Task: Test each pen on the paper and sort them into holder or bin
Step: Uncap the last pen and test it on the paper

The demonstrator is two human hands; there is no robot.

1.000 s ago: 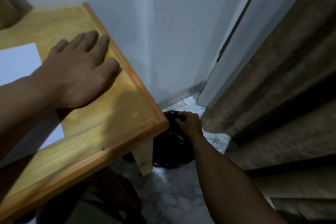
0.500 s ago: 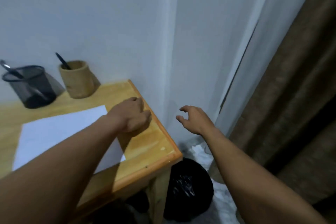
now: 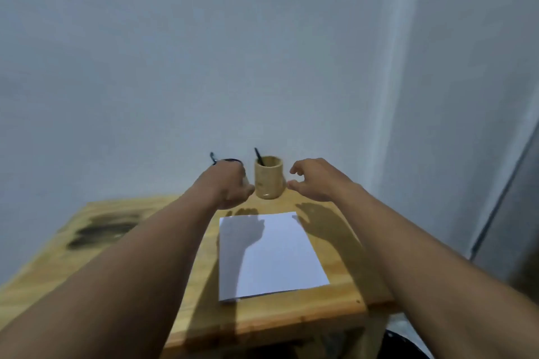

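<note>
I see both hands raised above the wooden surface [image 3: 291,315]. Left hand [image 3: 230,183]: fingers curled, hiding the mesh holder [image 3: 232,160]; grip undeterminable. Right hand [image 3: 315,181]: fingers apart, empty, beside the wooden cup [image 3: 268,181], which contains one pen [image 3: 259,157]. Paper [image 3: 280,256] lies flat below.

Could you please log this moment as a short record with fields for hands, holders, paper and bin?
left hand: reaching at the dark mesh holder, mostly hiding it; grip unclear
right hand: open, empty, beside the wooden holder
wooden holder: upright, one dark pen inside
paper: flat on table, no marks visible
bin: dark, on the floor beside the table's right corner
</note>
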